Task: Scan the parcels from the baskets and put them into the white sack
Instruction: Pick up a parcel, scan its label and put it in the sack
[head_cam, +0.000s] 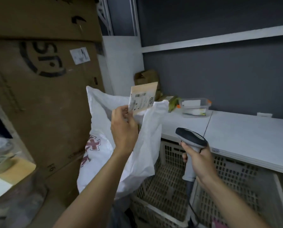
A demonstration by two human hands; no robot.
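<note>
Stacked cardboard boxes (46,96) crowd the white sack (147,145) from nine o'clock, and since the left hand (123,127) pinches only the parcel (143,97) corner in its fingers (121,111) over the sagging mouth, while the right hand (200,160) grips the scanner (191,137) at four o'clock, a careless release could send it into the basket (170,178).

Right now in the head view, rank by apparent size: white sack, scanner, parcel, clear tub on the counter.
1. white sack
2. scanner, though it is nearest the camera, which inflates it
3. parcel and clear tub look about alike; the clear tub sits farther back, so I won't rank them.
</note>
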